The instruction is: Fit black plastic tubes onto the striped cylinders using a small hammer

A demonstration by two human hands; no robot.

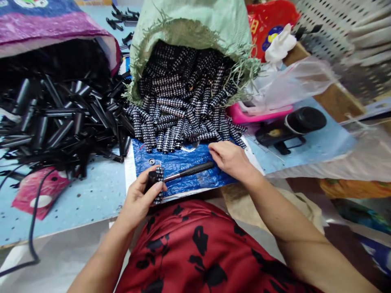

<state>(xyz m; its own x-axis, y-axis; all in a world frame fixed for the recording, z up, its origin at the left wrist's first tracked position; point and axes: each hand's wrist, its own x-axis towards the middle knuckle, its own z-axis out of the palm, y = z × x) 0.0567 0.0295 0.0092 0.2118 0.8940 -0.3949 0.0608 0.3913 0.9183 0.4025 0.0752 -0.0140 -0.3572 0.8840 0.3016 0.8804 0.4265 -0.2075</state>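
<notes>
My left hand (142, 194) is closed around a black-and-white checkered tube piece (159, 185), held upright near the table's front edge. Beside that piece, a short black cylinder shows between thumb and fingers. A tool with a black ribbed handle (197, 168) and a metal shaft lies on the blue mat (180, 160); its far end runs behind the checkered piece and is hidden. My right hand (230, 160) rests just past the handle's end, fingers curled together. Whatever it may hold is hidden. Many matching checkered pieces (174, 112) spill from a green woven sack (195, 12).
Black plastic clips (61, 118) lie heaped at the left, spilling from a purple bag (61, 28). A dark cable (36, 207) crosses a pink packet (42, 189). On the right are a pink tray (259, 114), a black cylindrical device (293, 124) and a red bag (271, 20).
</notes>
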